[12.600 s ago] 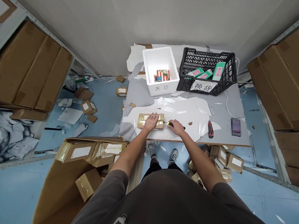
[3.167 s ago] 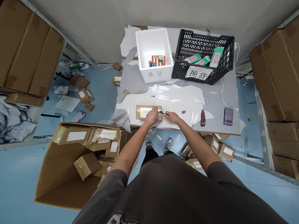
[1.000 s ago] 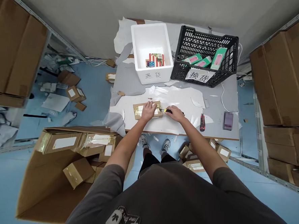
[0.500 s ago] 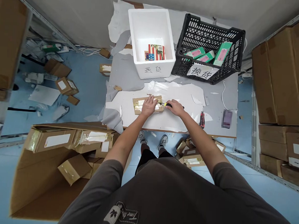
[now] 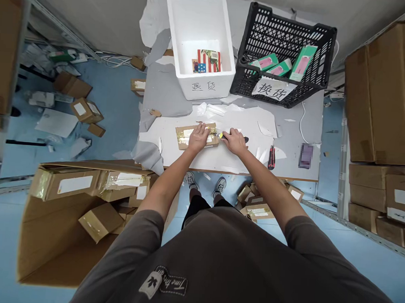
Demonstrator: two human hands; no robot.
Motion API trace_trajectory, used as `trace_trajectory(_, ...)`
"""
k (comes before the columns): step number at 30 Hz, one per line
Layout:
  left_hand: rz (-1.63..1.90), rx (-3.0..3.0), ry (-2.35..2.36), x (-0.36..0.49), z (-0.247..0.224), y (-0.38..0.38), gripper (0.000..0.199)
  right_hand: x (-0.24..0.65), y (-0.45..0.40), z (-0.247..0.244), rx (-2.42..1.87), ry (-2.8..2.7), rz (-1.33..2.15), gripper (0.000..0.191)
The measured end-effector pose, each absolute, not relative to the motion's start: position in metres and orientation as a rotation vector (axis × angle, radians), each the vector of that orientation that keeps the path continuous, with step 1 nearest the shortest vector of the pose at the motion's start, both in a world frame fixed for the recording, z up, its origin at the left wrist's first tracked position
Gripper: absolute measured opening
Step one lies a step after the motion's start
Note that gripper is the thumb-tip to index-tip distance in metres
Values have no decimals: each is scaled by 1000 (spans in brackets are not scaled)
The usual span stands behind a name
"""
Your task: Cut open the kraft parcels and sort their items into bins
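A small taped cardboard box [image 5: 181, 143] with a white label lies on the white paper over the table [image 5: 286, 172]. My left hand [image 5: 198, 138] rests on top of the box, pressing on it with the fingers pointing away from me. My right hand [image 5: 234, 141] is wrapped round a black and yellow utility knife [image 5: 246, 139] just right of the box. The knife's tip points left at the box's right end; whether the blade touches the tape is too small to tell.
Behind stand a white foam box [image 5: 206, 87] and a black crate [image 5: 283, 65] with green cartons. A red and black cutter [image 5: 271, 157] lies to the right. A large open carton [image 5: 53, 234] fills the lower left.
The camera view has shifted a little, so everything sits slightly higher and to the left. The right hand with the knife is slightly farther from the left hand.
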State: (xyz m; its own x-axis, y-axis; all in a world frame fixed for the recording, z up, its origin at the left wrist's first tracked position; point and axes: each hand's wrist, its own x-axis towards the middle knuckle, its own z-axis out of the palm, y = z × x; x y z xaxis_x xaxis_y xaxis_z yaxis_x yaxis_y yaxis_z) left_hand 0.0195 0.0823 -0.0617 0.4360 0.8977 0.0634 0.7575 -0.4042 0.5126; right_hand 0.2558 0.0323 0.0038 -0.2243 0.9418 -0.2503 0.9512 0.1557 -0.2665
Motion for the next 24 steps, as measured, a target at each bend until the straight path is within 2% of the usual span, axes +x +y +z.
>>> trace_trajectory(5, 487, 2263, 1425, 19, -61, 80, 39, 251, 30, 10, 1882, 2423, -412, 47)
trace_trajectory(11, 467, 2246, 1458, 20, -62, 76, 40, 235, 21, -1, 1993, 2293, -416, 50)
trace_trajectory(16, 387, 2213, 1483, 20, -59, 75, 37, 234, 21, -12, 2152, 2296, -545, 52)
trace_trajectory(24, 434, 2203, 1453, 19, -55, 75, 40, 241, 37, -6, 2116, 2327, -725, 51)
